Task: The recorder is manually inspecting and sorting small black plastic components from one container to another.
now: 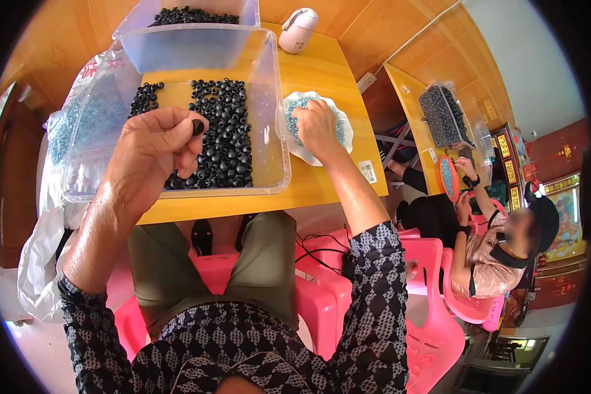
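Observation:
My left hand [152, 148] is raised over a clear plastic bin [284, 164], pinching a small black bead-like piece [197, 127] between thumb and forefinger. Many similar round black pieces [230, 148] with holes lie in the bin, spread over its bottom. To the right of the bin sits a white plate [346, 143] with a scalloped rim, holding tiny light-blue pieces [341, 125]. My right hand [316, 128] reaches into that plate, fingers bent together and lowered among the blue pieces. Whether anything is between its fingertips is hidden.
Behind the bin stands another clear bin [184, 49] with black pieces. A white bottle [299, 31] is at the table's back. A clear bag [72, 128] of blue pieces lies left. At right, a co-worker [492, 256] handles an orange dish [448, 177] near another filled bin [440, 118].

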Action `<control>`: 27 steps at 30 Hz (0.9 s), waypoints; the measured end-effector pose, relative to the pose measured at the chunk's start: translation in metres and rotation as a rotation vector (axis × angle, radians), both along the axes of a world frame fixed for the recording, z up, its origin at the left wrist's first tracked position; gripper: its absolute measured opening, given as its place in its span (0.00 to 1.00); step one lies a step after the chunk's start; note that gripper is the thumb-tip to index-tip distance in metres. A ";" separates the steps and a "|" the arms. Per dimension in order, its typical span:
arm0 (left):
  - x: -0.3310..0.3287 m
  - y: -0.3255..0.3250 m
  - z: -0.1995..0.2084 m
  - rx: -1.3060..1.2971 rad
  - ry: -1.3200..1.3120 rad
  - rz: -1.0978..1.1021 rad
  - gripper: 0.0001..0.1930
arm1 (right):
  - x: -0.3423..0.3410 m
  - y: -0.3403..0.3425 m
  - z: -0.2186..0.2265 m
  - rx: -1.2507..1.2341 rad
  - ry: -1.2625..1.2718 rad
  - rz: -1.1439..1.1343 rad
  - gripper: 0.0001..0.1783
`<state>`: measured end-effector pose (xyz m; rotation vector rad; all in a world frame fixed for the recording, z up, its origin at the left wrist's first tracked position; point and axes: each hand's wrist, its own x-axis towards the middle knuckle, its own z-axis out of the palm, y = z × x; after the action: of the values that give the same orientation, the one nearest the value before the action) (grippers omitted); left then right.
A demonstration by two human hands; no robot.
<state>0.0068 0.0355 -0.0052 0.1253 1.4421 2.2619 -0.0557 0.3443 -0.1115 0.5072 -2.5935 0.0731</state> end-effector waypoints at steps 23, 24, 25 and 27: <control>0.002 -0.001 -0.001 0.028 0.026 0.011 0.07 | 0.040 0.008 0.044 -1.335 -0.506 -0.031 0.08; 0.002 0.000 0.000 0.023 0.024 0.011 0.07 | 0.044 0.008 0.049 -1.368 -0.519 -0.052 0.08; 0.002 0.000 0.001 0.018 0.021 0.012 0.06 | 0.048 0.007 0.052 -1.400 -0.532 -0.072 0.09; 0.002 0.000 0.001 0.025 0.027 0.015 0.06 | 0.055 0.005 0.058 -1.437 -0.536 -0.054 0.08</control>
<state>0.0087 0.0355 -0.0041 0.1535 1.4333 2.2987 -0.0005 0.3496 -0.0532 -0.1686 -2.2021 2.0374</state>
